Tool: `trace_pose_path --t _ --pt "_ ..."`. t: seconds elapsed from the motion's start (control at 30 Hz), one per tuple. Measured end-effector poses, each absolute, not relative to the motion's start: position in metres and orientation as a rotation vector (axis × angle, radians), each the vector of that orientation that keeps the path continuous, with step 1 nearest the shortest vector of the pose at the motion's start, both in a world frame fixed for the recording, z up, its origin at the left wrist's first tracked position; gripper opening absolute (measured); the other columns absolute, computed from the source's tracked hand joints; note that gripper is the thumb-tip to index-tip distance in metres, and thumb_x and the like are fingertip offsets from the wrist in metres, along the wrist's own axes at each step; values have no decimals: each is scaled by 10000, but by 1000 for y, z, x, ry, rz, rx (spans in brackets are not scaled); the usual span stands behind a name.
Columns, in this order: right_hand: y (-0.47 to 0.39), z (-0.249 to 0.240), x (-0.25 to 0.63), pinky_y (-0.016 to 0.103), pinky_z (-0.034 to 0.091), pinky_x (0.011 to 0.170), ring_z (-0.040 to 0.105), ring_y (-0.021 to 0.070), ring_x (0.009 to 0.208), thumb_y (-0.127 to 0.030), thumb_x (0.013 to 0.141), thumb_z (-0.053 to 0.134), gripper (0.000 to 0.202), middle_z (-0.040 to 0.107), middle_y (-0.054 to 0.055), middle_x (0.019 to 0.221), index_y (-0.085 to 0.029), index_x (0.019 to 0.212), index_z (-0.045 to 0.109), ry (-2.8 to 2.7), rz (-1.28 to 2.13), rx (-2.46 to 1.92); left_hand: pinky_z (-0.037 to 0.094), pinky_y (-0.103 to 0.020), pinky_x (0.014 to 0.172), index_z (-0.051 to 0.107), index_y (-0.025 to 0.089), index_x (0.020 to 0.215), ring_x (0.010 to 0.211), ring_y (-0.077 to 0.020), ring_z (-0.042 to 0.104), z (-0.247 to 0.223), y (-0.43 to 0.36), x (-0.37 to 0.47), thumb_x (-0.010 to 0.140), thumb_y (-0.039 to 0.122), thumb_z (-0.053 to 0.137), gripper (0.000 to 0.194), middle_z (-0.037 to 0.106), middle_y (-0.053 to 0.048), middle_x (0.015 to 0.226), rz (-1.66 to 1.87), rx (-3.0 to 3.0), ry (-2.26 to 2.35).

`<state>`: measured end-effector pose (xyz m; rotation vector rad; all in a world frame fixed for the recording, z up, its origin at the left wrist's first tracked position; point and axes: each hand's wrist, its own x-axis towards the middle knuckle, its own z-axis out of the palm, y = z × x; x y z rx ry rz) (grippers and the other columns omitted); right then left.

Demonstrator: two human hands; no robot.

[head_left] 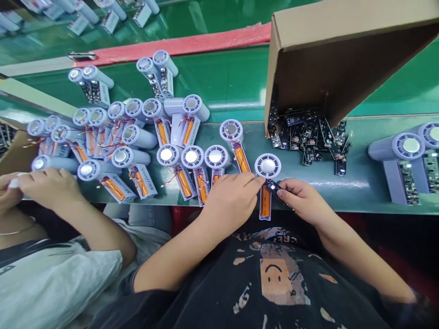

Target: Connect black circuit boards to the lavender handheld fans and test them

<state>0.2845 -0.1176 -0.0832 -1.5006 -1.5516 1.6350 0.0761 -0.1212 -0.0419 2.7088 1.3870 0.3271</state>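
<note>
Right in front of me, a lavender handheld fan [268, 165] lies at the bench edge, its handle uncovered and an orange battery [265, 201] showing inside. My right hand [303, 201] is closed on a narrow black circuit board [273, 186], held slanting beside that handle. Fingertips of my left hand [231, 201] pinch together at the near end of the board, close to the fan's neck. Whatever they grip is too small to make out, perhaps a wire. Just beyond my left hand lies another fan [231, 131] with its battery and red wires exposed.
Many similar fans [137, 137] crowd the bench to the left. A tipped cardboard box [279, 27] spills black circuit boards [308, 137] at the back right. Fans with boards fitted [406, 151] stand far right. A co-worker's hands [51, 187] are at the left edge.
</note>
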Motion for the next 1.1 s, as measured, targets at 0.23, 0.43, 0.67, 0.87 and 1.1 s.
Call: trace_pose_path --t 0.23,0.43,0.67,0.87,1.1 --pt "-111 -79 285 281 277 555 340 115 569 -545 719 527 331 396 -53 572 -228 630 489 -1546 1673 -1544 404 -522 1117 474 249 1445 1440 -325 383 -41 -100 88 942 44 455 543 444 -46 1564 229 2981 1207" --pt "-108 -78 294 266 281 529 348 103 534 -520 739 524 318 391 -63 543 -223 630 488 -1562 1717 -1544 561 -371 811 519 268 1394 1140 -277 598 -38 -89 98 956 118 502 463 561 -70 1433 27 2909 1309" --pt "-130 -50 300 293 393 550 548 149 618 -291 903 516 200 647 35 876 -215 1030 651 -2112 697 -1702 555 -399 804 572 217 1331 991 -284 614 -39 -102 98 825 290 762 545 613 -110 1167 161 2670 1528" --pt "-141 -60 301 348 536 769 645 207 856 -267 949 564 198 668 101 1014 -159 1035 706 -2318 318 -1380 543 -408 823 587 185 1313 982 -286 594 -49 -110 98 796 315 794 572 597 -125 1131 300 2599 1584" --pt "-136 -62 310 404 518 814 610 229 883 -208 957 555 237 697 95 991 -160 1112 728 -2327 233 -1399 533 -421 849 584 184 1318 992 -288 582 -50 -107 97 794 296 794 575 592 -123 1137 332 2598 1537"
